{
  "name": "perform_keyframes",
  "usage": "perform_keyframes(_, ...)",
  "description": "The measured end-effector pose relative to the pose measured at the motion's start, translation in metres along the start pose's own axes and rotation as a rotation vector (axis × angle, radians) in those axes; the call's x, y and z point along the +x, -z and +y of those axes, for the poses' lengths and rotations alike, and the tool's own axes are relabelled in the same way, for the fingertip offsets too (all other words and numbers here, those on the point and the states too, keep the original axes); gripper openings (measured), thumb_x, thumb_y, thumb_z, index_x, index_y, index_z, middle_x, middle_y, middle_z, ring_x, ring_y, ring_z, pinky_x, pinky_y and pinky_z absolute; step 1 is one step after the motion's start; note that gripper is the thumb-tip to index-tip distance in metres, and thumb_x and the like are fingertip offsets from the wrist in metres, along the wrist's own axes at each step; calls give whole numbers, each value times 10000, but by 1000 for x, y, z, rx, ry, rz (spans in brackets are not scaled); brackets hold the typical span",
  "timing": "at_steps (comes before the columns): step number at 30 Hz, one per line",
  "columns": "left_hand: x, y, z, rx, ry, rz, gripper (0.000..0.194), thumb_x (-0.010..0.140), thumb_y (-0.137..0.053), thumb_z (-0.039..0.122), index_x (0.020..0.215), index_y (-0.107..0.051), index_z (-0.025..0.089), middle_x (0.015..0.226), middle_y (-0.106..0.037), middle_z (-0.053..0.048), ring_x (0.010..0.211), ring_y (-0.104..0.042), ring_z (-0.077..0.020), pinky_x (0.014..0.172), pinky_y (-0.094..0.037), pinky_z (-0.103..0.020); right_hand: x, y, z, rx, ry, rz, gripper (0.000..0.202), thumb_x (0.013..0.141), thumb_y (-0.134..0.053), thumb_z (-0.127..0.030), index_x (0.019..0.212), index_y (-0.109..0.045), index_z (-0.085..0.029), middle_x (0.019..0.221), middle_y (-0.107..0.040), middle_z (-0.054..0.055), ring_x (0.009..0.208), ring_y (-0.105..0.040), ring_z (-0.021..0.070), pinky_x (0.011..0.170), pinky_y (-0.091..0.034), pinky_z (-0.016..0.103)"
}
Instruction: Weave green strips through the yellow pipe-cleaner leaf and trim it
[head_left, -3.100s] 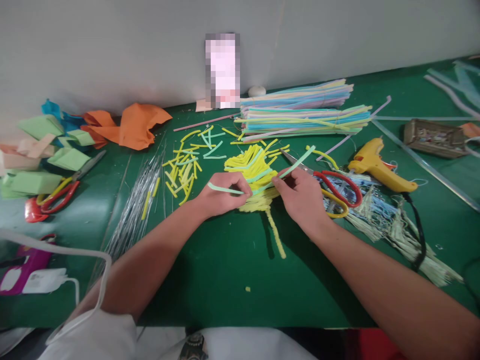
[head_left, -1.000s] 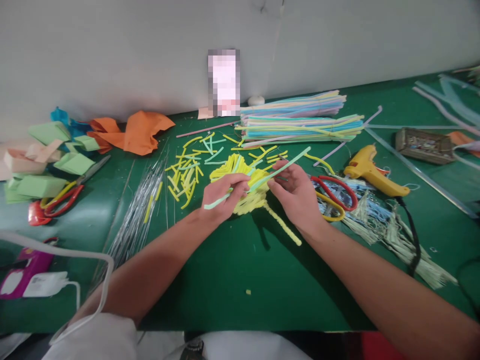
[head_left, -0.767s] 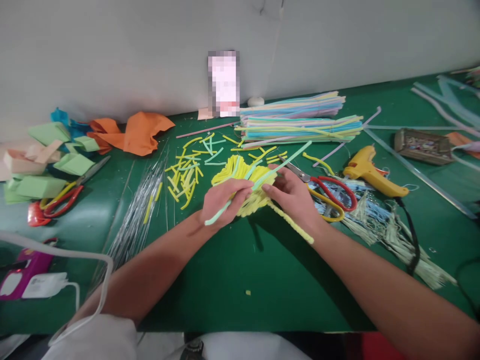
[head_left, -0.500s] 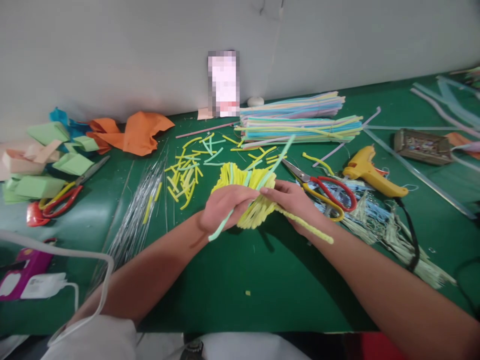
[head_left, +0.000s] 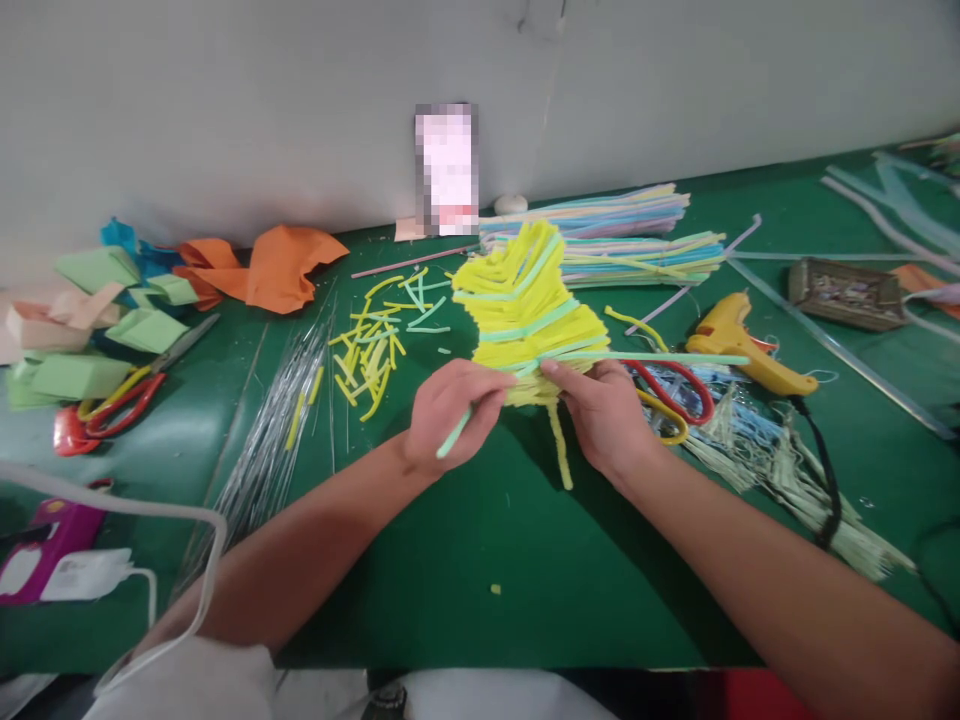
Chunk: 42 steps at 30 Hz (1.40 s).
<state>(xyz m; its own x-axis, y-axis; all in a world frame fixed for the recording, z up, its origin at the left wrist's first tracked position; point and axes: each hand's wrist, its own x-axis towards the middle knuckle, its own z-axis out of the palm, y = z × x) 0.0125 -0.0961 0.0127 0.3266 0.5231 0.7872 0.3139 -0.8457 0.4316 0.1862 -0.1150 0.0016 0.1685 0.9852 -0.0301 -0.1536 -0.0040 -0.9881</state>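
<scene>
A yellow leaf-shaped piece (head_left: 517, 300) of fuzzy stems, crossed by mint-green bands, is held up over the table. My left hand (head_left: 456, 410) is closed at its lower left edge, with a mint-green stem (head_left: 454, 432) sticking out below the fingers. My right hand (head_left: 611, 415) pinches the lower right part, thumb on the front. From near that thumb a long mint-green stem (head_left: 675, 358) reaches out to the right. A yellow stem end (head_left: 559, 450) hangs down between the hands.
Yellow and green cuttings (head_left: 371, 345) and thin wires (head_left: 277, 430) lie left. Behind are stem bundles (head_left: 645, 258) and a phone (head_left: 450, 170). Red-and-yellow scissors (head_left: 686, 395) and a yellow glue gun (head_left: 742, 345) are right. More scissors (head_left: 127, 400) lie beside folded paper (head_left: 82, 372).
The yellow piece has tilted up, showing its banded face and standing higher. The long green stem has swung from pointing up to pointing right. The yellow end now hangs down.
</scene>
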Motion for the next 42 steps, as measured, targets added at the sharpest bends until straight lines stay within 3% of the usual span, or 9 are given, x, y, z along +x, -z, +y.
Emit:
perform_keyframes(3, 1, -4, 4, -59, 290, 88, 80, 870, -622, 194, 949, -633, 198, 865, -634, -17, 729, -585, -104, 663, -508, -243, 1, 1, -2, 170, -56, -9, 424, 711, -765, -435, 1057, -691, -201, 991, -754, 81, 997, -689, 313, 886, -548, 490)
perform_keyframes(5, 1, -8, 5, -132, 439, 126, 131, 848, -668, 272, 939, -621, 192, 882, -605, -18, 703, -558, -91, 630, -495, -231, 2, 2, -3, 216, -68, -17, 408, 713, -765, -407, 1058, -694, -202, 1006, -753, 80, 1035, -680, 315, 914, -539, 495)
perform_keyframes(10, -1, -16, 2, -332, 639, 169, 406, 745, -776, 373, 1052, -580, 193, 992, -636, -45, 804, -611, -113, 688, -521, -240, 0, 1, -4, 227, -34, -9, 383, 761, -718, -363, 1117, -676, -228, 1124, -730, 64, 1115, -653, 300, 943, -533, 485)
perform_keyframes(14, -2, -18, -2, -609, 774, 104, 483, 755, -766, 407, 1115, -528, 192, 1017, -694, -73, 900, -688, -167, 770, -573, -299, 0, 0, -3, 252, -10, -15, 398, 761, -717, -333, 1143, -669, -232, 1131, -728, 62, 1118, -652, 300, 948, -532, 489)
perform_keyframes(21, -2, -17, -6, -713, 772, 62, 538, 708, -814, 363, 1136, -539, 186, 1075, -721, -94, 956, -711, -202, 825, -595, -335, 0, 1, -5, 215, -29, -3, 425, 763, -709, -375, 1160, -665, -229, 1140, -725, 71, 1156, -631, 304, 948, -531, 491)
perform_keyframes(27, 1, -16, -8, -677, 751, 63, 539, 681, -833, 332, 1124, -561, 188, 980, -739, -66, 849, -720, -172, 728, -597, -281, 0, 0, -5, 235, -38, -21, 388, 772, -707, -344, 1140, -672, -228, 1125, -729, 65, 1153, -633, 298, 953, -529, 481)
perform_keyframes(34, 2, -15, -10, -635, 832, 91, 518, 712, -800, 405, 1130, -572, 199, 880, -730, -35, 707, -689, -142, 625, -582, -270, 0, 2, 0, 189, -40, -44, 398, 768, -716, -416, 1116, -682, -225, 1131, -729, 69, 1134, -644, 303, 942, -535, 489)
perform_keyframes(39, 2, -17, -14, -545, 901, 156, 388, 741, -770, 431, 1015, -631, 194, 708, -669, 16, 563, -608, -99, 547, -545, -249, 0, 1, 2, 200, -22, -34, 484, 734, -745, -431, 1166, -665, -227, 1106, -736, 72, 1106, -656, 309, 939, -537, 504)
perform_keyframes(42, 1, -20, -16, -614, 971, 165, 390, 701, -792, 447, 936, -632, 179, 715, -654, 19, 565, -594, -85, 533, -524, -228, 0, 1, 1, 205, -19, -23, 479, 757, -728, -402, 1197, -650, -229, 1108, -735, 72, 1119, -650, 308, 947, -533, 506)
